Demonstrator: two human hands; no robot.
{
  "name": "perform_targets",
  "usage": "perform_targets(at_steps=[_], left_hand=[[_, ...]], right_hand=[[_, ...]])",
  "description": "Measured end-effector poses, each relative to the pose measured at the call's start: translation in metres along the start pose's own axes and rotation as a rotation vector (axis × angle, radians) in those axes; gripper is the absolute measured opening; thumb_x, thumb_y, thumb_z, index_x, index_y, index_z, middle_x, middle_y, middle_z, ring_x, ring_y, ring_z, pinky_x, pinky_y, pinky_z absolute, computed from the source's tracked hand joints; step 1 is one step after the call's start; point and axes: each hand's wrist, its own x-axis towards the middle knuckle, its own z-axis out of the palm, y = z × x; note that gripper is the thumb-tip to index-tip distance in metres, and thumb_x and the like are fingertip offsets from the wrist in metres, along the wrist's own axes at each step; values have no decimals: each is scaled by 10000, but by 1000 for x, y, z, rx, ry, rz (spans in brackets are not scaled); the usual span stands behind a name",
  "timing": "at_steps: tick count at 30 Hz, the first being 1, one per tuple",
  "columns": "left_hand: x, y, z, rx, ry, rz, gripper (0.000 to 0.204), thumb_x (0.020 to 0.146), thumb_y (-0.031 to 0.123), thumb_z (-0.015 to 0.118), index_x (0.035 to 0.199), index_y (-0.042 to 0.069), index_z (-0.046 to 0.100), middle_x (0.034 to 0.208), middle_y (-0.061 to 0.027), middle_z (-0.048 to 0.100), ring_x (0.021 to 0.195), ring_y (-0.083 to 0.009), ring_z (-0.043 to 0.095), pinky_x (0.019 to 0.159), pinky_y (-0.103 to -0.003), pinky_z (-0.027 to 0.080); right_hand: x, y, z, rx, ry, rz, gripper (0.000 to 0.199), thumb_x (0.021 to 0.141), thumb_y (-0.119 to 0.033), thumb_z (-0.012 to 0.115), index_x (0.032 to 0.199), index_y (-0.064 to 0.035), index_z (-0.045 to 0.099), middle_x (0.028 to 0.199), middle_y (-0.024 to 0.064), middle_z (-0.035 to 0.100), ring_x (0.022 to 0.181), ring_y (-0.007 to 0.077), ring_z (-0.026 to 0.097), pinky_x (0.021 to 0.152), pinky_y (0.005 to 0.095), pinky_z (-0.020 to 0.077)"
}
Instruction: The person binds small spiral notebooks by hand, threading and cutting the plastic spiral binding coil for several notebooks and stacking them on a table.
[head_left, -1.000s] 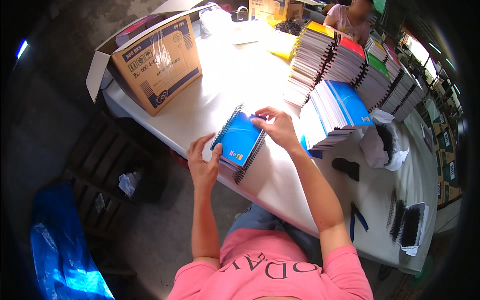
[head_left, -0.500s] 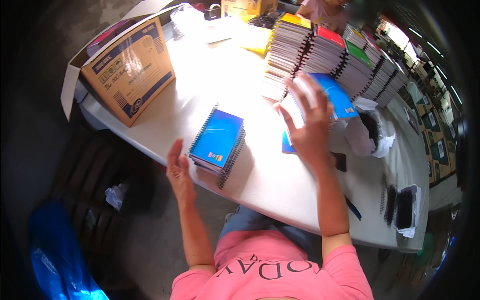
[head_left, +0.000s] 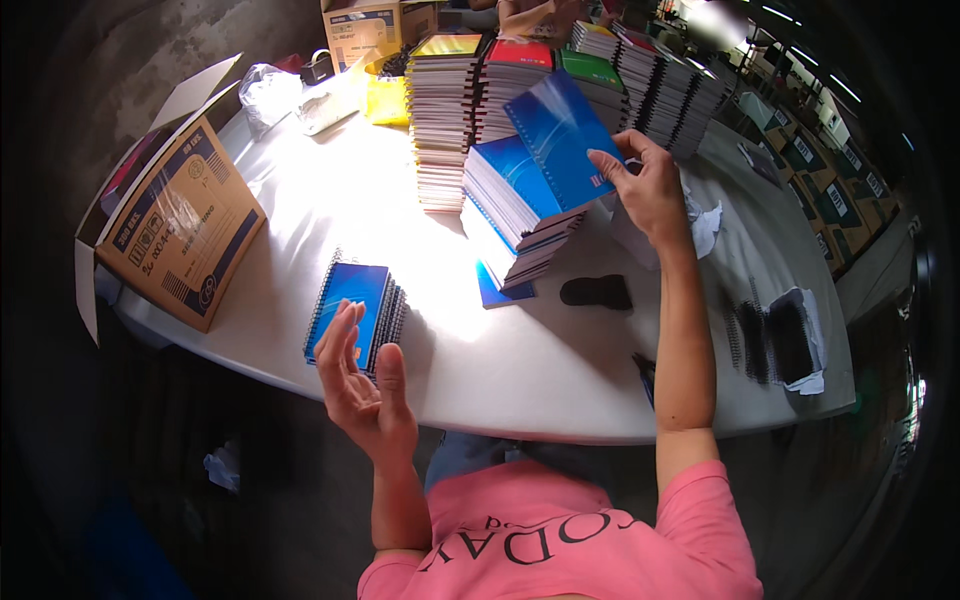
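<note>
**Right hand lifting next notebook; left hand freed**

Right hand (head_left: 650,185) is gripping a blue notebook (head_left: 560,135) by its lower edge, tilting it up off the slumped blue stack (head_left: 515,215). A second ago this hand was resting on the small pile (head_left: 355,310); it is now working well apart from it. Left hand (head_left: 362,385) is hovering open, palm up, holding nothing, just beside that pile near the surface (head_left: 500,370) edge, no longer steadying it. Judgement: one notebook is deposited, the next is being fetched. Beyond: taller stacks (head_left: 445,110), an open carton (head_left: 180,230) at left, a black object (head_left: 597,291), loose spirals (head_left: 765,340) at right.
</note>
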Motion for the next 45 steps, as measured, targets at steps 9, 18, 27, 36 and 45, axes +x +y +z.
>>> perform_targets(at_steps=[9, 18, 27, 36, 45], left_hand=[[-25, -20, 59, -313, -364, -337, 255, 950, 163, 551, 1168, 35, 519, 1013, -46, 612, 872, -118, 569, 832, -257, 415], [-45, -31, 70, 808, -999, 236, 388, 753, 354, 709, 1031, 127, 561, 1030, -69, 495, 1122, -290, 431, 1003, -671, 148], [-89, -58, 86, 643, -463, 303, 570, 557, 550, 786, 811, 106, 534, 979, -92, 459, 1067, -307, 395, 926, -711, 189], [-90, -61, 84, 687, -487, 279, 476, 601, 567, 739, 806, 169, 578, 979, -30, 479, 1065, -274, 396, 854, -622, 247], [-87, -58, 84, 674, -438, 348, 500, 565, 525, 795, 773, 129, 573, 964, -63, 485, 1035, -311, 389, 895, -568, 253]], right_hand=[[-149, 24, -15, 103, -300, -57, 503, 816, -367, 696, 1189, -58, 562, 1097, 127, 599, 988, 276, 615, 805, 385, 506], [-183, 270, -177, -1138, -134, 711, 480, 855, -265, 615, 1295, -150, 461, 1308, 158, 471, 1204, 367, 454, 896, 512, 427], [-148, 249, -194, -1163, -181, 429, 311, 875, -25, 481, 1168, -63, 578, 944, 219, 640, 906, 413, 608, 783, 494, 484], [-143, 170, -139, -628, -103, 232, 450, 861, 53, 386, 1298, -53, 391, 1192, 217, 500, 1056, 411, 531, 865, 463, 432], [-166, 224, -113, -1122, -303, 100, 412, 860, -70, 503, 1269, -102, 535, 1129, 113, 564, 1076, 272, 529, 940, 423, 388]])
